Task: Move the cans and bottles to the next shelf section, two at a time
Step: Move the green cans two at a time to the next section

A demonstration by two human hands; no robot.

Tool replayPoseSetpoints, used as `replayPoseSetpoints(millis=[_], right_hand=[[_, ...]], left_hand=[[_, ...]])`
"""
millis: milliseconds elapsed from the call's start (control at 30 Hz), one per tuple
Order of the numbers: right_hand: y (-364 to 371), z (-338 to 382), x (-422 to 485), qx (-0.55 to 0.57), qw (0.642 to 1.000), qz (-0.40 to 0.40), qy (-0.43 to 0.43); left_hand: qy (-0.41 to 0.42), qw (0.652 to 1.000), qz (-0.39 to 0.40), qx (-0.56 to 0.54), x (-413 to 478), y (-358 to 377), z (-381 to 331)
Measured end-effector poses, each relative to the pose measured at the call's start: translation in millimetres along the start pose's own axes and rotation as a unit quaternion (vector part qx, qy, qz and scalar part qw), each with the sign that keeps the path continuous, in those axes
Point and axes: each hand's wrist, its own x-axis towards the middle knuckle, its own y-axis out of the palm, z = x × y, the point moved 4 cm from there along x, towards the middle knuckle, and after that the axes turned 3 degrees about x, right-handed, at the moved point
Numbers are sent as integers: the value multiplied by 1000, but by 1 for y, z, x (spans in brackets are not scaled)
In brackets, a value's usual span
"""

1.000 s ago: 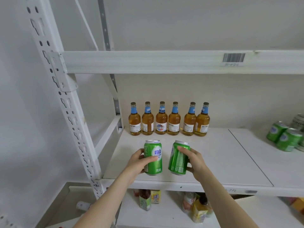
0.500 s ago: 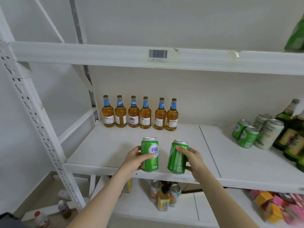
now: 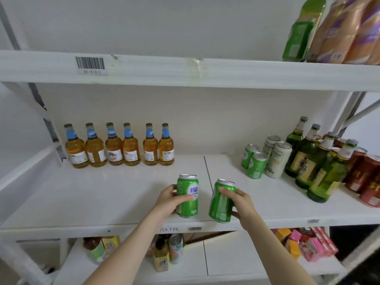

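The left hand [image 3: 167,199] grips a Laoshan can [image 3: 188,196], the right hand [image 3: 241,202] a green can [image 3: 221,202], at a white shelf's [image 3: 102,198] front edge; amber bottles [image 3: 114,147] behind, green bottles [image 3: 308,161] right.

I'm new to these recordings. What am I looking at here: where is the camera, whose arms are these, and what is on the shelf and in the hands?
There is no machine here. A person wears one camera on the head, looking forward and down, so the two bare arms reaching in from below are their own. The left hand grips a green can with blue lettering. The right hand grips a second green can, tilted a little. Both cans are near the front of the white shelf, on either side of the seam between two sections. Six amber bottles stand in a row at the back of the left section. The right section holds small green cans, white cans, green bottles and red cans.
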Motion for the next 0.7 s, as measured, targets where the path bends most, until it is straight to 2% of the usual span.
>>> replayPoseSetpoints(millis=[167, 400, 700], right_hand=[[-52, 15, 32, 3, 1000, -10, -8], [-126, 33, 63, 14, 1000, -19, -11], [-203, 48, 97, -20, 999, 34, -6]], left_hand=[[19, 999, 34, 21, 38, 54, -17], [10, 999, 39, 23, 67, 137, -25], [-7, 999, -26, -30, 67, 230, -13]])
